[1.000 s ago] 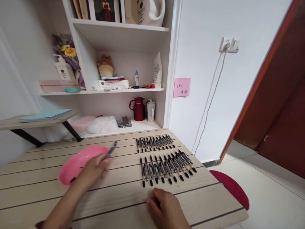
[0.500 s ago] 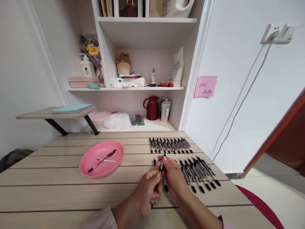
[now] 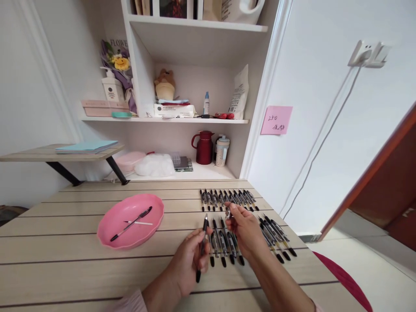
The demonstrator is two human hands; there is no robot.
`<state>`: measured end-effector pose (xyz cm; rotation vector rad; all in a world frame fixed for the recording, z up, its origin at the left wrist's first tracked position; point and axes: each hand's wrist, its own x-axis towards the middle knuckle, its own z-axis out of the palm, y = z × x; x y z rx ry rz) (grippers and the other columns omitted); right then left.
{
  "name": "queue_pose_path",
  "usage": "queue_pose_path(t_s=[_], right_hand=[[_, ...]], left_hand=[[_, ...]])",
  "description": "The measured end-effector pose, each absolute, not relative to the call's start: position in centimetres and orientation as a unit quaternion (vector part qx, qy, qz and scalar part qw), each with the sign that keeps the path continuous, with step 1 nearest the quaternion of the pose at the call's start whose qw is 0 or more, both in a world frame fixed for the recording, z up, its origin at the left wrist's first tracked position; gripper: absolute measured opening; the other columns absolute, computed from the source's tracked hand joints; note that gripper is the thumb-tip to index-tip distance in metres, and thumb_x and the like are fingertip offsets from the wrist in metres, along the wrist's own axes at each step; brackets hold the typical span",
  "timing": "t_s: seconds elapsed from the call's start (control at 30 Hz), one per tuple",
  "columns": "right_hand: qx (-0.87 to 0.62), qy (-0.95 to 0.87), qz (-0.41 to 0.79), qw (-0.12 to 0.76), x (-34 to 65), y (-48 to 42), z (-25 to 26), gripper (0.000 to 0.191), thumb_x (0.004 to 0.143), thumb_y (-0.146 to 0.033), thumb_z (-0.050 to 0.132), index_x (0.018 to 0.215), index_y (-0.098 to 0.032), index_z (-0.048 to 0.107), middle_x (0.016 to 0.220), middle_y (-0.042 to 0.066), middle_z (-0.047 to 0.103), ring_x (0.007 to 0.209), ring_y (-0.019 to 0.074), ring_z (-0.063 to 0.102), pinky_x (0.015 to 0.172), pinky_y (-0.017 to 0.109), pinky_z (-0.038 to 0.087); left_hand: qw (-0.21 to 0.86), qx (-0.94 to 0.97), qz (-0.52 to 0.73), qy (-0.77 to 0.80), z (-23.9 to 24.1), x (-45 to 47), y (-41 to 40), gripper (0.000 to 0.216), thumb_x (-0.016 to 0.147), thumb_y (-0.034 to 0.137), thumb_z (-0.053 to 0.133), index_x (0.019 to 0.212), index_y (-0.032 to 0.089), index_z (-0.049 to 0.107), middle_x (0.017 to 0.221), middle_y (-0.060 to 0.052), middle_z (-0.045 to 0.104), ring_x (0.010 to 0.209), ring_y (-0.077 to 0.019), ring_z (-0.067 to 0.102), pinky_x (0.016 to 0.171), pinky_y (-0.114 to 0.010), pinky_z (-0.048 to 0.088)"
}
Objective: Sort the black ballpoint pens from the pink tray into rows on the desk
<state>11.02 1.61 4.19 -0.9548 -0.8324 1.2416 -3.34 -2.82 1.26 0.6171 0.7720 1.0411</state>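
Observation:
My left hand (image 3: 186, 262) is closed around a black pen (image 3: 205, 224), tilted with its narrow end up and its black end below the fist. To its right, my right hand (image 3: 245, 232) pinches a small silvery piece (image 3: 229, 213), partly hidden by the fingertips; its kind is unclear. The two hands are apart. Beneath and beside them lies a front row of pens (image 3: 223, 243) with black ends toward me, partly covered by my right hand. A back row of pens (image 3: 240, 198) lies beyond.
On the left of the slatted table (image 3: 65, 277) stands a pink bowl (image 3: 105, 236) holding a black pen (image 3: 130, 225) and a thin white stick (image 3: 144, 223). A raised stand (image 3: 32, 154) is at the far left. Behind are shelves with a red jug (image 3: 204, 148) and a cup (image 3: 222, 151).
My hands were together on the pen and have come apart. The right one has moved up and away with the small silvery piece, while the left keeps the pen.

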Motion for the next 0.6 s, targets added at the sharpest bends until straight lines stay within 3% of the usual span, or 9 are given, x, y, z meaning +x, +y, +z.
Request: queue_pose_path(t_s=[0.17,0.27,0.4,0.5,0.6], right_hand=[[-0.457,-0.520,0.469,0.548,10.7,5.1,7.5,0.037,0.068,-0.044,0.060,0.090,-0.015,0.060,0.059,-0.003,0.054,0.046,0.0072,0.050,0.045,0.019,0.039],[-0.557,-0.657,0.321,0.394,9.6,8.6,8.5,0.030,0.079,-0.039,0.045,0.093,-0.018,0.060,0.066,-0.001,0.059,0.049,0.0080,0.055,0.048,0.019,0.041],[-0.610,-0.695,0.245,0.292,6.9,12.5,7.8,0.025,0.070,-0.029,0.059,0.089,-0.014,0.063,0.068,0.005,0.064,0.058,0.0153,0.061,0.053,0.023,0.043],[-0.640,-0.709,0.190,0.226,4.6,14.4,6.6,0.023,0.064,-0.021,0.066,0.085,-0.012,0.064,0.083,0.012,0.066,0.081,0.0229,0.061,0.067,0.028,0.044],[-0.655,-0.720,0.159,0.162,2.7,15.7,5.6,0.027,0.068,-0.020,0.066,0.092,-0.009,0.061,0.099,0.015,0.061,0.093,0.0244,0.057,0.076,0.032,0.044]], left_hand=[[0.731,0.240,0.513,0.382,1.3,-4.6,-1.6,0.028,0.075,0.031,0.052,0.100,0.018,0.053,0.056,0.007,0.045,0.035,-0.0014,0.032,0.036,-0.016,0.019],[0.716,0.245,0.527,0.386,1.1,-4.9,-1.4,0.029,0.075,0.031,0.051,0.101,0.018,0.053,0.057,0.006,0.045,0.035,-0.0016,0.033,0.037,-0.017,0.019],[0.699,0.265,0.541,0.385,0.8,-4.9,-1.4,0.030,0.074,0.033,0.052,0.099,0.018,0.054,0.057,0.006,0.046,0.035,-0.0022,0.033,0.037,-0.018,0.019],[0.693,0.265,0.548,0.385,0.6,-4.9,-1.4,0.032,0.073,0.035,0.053,0.100,0.018,0.053,0.056,0.006,0.046,0.034,-0.0024,0.033,0.037,-0.018,0.019],[0.689,0.267,0.552,0.386,0.3,-4.8,-1.3,0.032,0.073,0.036,0.053,0.098,0.017,0.054,0.055,0.006,0.047,0.034,-0.0025,0.032,0.036,-0.018,0.019]])
